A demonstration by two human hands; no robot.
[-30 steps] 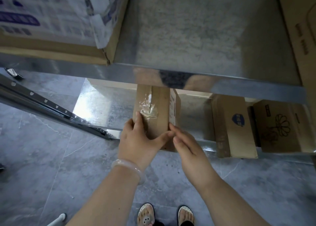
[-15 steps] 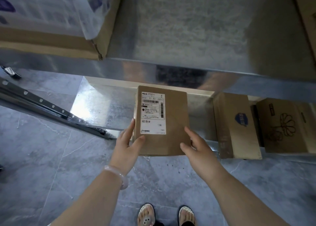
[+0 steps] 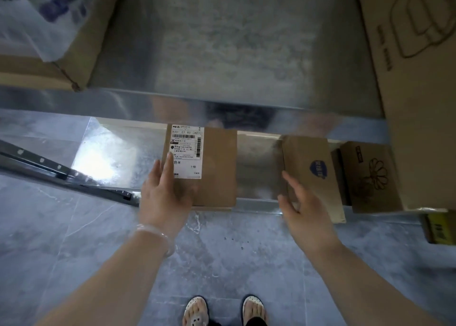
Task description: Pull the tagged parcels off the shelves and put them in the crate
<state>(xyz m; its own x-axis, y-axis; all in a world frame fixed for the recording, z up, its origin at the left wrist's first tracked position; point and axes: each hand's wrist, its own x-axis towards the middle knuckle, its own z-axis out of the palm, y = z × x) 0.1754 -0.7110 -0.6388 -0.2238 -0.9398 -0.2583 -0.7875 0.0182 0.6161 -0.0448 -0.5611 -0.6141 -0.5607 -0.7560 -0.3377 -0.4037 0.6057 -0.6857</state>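
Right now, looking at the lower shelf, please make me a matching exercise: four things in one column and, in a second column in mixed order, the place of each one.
Column one
1. parcel with the white label
2. box with the blue badge
3. box with the flower drawing
4. bracelet

Column two
A. on the wrist of the left hand
B. farthest right of the three on the lower shelf
C. touched by the left hand
D. just beside the right hand

Pairs: 1-C, 2-D, 3-B, 4-A
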